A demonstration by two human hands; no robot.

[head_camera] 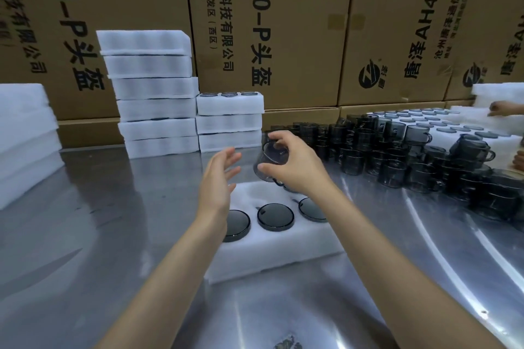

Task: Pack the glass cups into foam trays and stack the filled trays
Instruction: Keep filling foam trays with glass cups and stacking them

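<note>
On the shiny metal surface (pixel 119 207), seen from the head camera, a white foam tray (pixel 278 252) lies in front of the person, with three dark glass cups seated in its near row: one at the left (pixel 236 225), partly hidden by the left forearm, one in the middle (pixel 275 216) and one at the right (pixel 312 210), partly covered by the right wrist. The tray's far row shows hollow pockets with no cup visible in them. Above that far row the right hand (pixel 295 167) grasps a smoky glass cup (pixel 272 160) with fingers and thumb curled round it, the cup tilted and lifted clear of the foam, its handle pointing down toward the tray. The left hand (pixel 219 176) hovers just beside the cup with its fingers straight and spread, holding nothing and touching nothing. To the right, a large heap of loose cups (pixel 397 156) is stacked on the surface. Behind the tray stand a tall stack of trays (pixel 156 93) and, just beside it on the right, a shorter stack (pixel 229 122) whose top tray shows cup rims. More foam (pixel 25 136) is piled at the far left. Printed cardboard boxes (pixel 272 22) form a wall at the back. At the right edge another person's hand (pixel 503 108) rests on foam near a wide tray of cups (pixel 442 125).
</note>
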